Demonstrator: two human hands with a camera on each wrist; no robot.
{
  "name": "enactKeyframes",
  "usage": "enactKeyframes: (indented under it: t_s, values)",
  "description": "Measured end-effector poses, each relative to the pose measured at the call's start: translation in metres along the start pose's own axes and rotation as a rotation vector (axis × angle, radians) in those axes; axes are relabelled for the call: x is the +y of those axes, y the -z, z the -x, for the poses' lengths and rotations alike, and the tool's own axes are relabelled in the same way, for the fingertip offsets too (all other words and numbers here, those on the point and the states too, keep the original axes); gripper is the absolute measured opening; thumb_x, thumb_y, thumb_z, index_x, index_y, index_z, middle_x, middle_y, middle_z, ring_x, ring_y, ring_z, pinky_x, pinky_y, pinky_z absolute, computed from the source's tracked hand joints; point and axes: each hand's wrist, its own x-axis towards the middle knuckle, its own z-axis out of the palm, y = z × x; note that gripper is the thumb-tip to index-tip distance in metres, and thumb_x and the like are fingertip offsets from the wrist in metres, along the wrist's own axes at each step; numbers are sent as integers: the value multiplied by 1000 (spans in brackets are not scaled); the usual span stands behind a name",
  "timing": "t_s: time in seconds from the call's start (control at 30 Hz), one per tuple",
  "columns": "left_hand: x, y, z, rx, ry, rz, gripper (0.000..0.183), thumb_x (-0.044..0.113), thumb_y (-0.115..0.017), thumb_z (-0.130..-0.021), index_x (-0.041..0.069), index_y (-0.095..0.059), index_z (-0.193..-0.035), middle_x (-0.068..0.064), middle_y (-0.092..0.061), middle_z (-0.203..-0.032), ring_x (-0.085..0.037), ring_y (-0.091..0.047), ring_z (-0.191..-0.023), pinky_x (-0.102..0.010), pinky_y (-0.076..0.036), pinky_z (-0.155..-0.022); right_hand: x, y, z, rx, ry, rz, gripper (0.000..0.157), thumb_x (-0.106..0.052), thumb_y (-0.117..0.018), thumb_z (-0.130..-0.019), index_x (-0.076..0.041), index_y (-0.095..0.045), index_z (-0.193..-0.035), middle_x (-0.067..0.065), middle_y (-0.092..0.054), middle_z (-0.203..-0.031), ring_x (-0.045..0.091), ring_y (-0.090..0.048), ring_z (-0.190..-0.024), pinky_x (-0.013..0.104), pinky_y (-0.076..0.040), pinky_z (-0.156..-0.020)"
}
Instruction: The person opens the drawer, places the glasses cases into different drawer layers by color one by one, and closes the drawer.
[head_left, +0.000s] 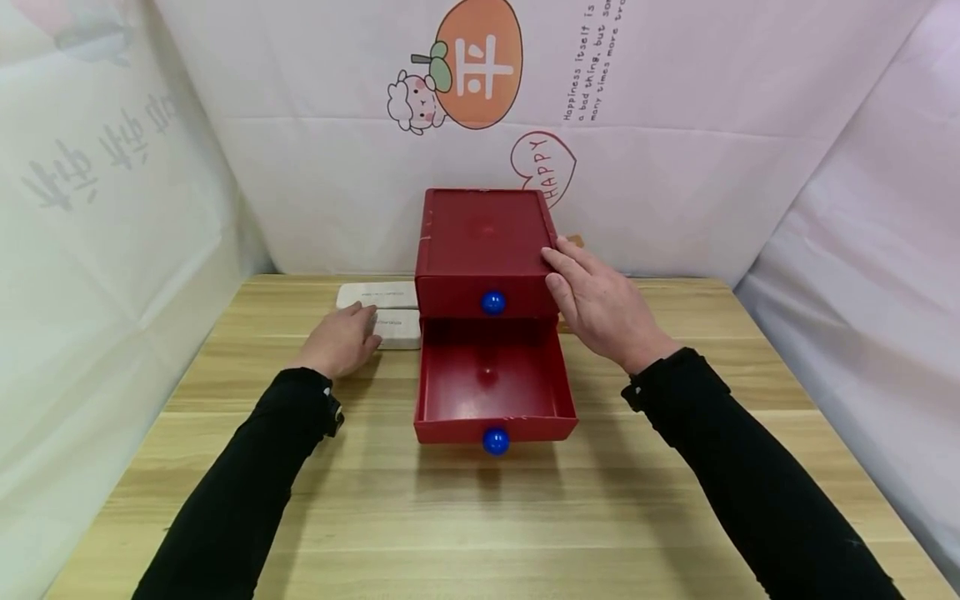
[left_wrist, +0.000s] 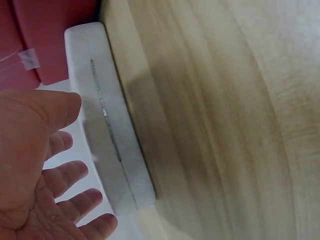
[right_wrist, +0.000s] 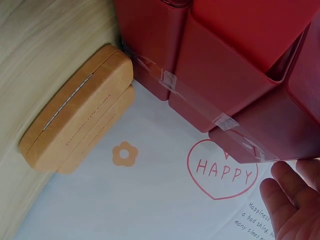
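A stack of red drawer boxes [head_left: 480, 233] stands upright at the middle back, with a blue knob [head_left: 492, 302] on its top front. Below that, a red drawer [head_left: 495, 430] with its own blue knob is pulled out and has nothing in it. My right hand [head_left: 603, 308] rests with extended fingers against the top box's right edge. To the left of the stack, my left hand [head_left: 337, 342] reaches over the nearer of two white cases [head_left: 397, 329], fingers loosely bent and thumb near the case's side in the left wrist view.
Two tan cases [right_wrist: 80, 110] stand on the right side of the stack, mostly hidden from the head view. Clear tape [right_wrist: 225, 120] runs across the boxes' sides. A printed white cloth [head_left: 300, 167] hangs behind the wooden table [head_left: 480, 533] and at both sides.
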Motion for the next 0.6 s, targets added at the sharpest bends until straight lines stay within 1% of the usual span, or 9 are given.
enactKeyframes:
  t_s: [0.07, 0.13, 0.17, 0.3, 0.37, 0.4, 0.47, 0.6]
  values:
    - [-2, -3, -2, 14, -17, -9, 43, 26, -55, -96, -2, -52, -129, -26, -57, -128, -45, -45, -127, -55, -37, -108, 0, -1, 0, 4, -2, 6, 58, -45, -33, -103, -11, -43, -149, 12, -38, -155, 28, -38, -139, 51, -42, -105]
    - [-3, -5, -4, 21, -26, -18, 39, 26, -56, -96, -1, -54, -124, -24, -59, -124, -44, -48, -124, -54, -39, -106, 0, -1, 0, 9, -1, 11, 58, -44, -33, -103, -12, -43, -149, 12, -38, -155, 27, -38, -138, 51, -44, -104]
    - [-3, -7, -5, 25, -30, -23, 35, 25, -57, -96, -1, -55, -119, -23, -60, -119, -44, -49, -122, -54, -40, -105, 1, -2, 0, 11, 0, 12, 58, -44, -34, -103, -12, -43, -149, 11, -38, -155, 27, -38, -138, 51, -44, -104]
    - [-3, -8, -5, 3, -21, -42, 44, 26, -56, -96, -1, -52, -131, -27, -51, -137, -47, -43, -128, -57, -36, -108, 1, -2, 1, 19, 0, 10, 57, -44, -35, -103, -13, -44, -149, 11, -38, -155, 27, -39, -138, 50, -44, -104]
    - [-3, -8, -5, -18, -17, -61, 48, 27, -55, -97, -1, -51, -136, -28, -47, -142, -48, -40, -130, -57, -35, -109, 1, -3, 1, 24, 0, 8, 56, -43, -36, -103, -13, -44, -149, 11, -39, -155, 26, -39, -138, 50, -44, -104]
    - [-3, -8, -5, -25, -17, -70, 53, 28, -54, -98, -1, -47, -141, -29, -42, -147, -48, -39, -131, -58, -34, -110, 1, -3, 1, 28, -1, 8, 56, -43, -36, -103, -14, -44, -149, 10, -39, -155, 26, -40, -138, 50, -45, -103]
    - [-3, -7, -4, -30, -23, -88, 57, 28, -54, -98, -3, -43, -145, -29, -40, -148, -49, -38, -132, -58, -33, -110, 2, -3, 1, 32, -1, 4, 55, -42, -37, -103, -14, -45, -149, 10, -40, -155, 26, -40, -137, 50, -45, -103]
    - [-1, -6, -3, -17, -38, -101, 57, 27, -55, -97, -4, -45, -143, -30, -42, -146, -49, -40, -130, -57, -34, -109, 2, -4, 1, 36, -1, 3, 55, -42, -37, -102, -14, -45, -149, 10, -40, -154, 26, -40, -138, 50, -45, -103]
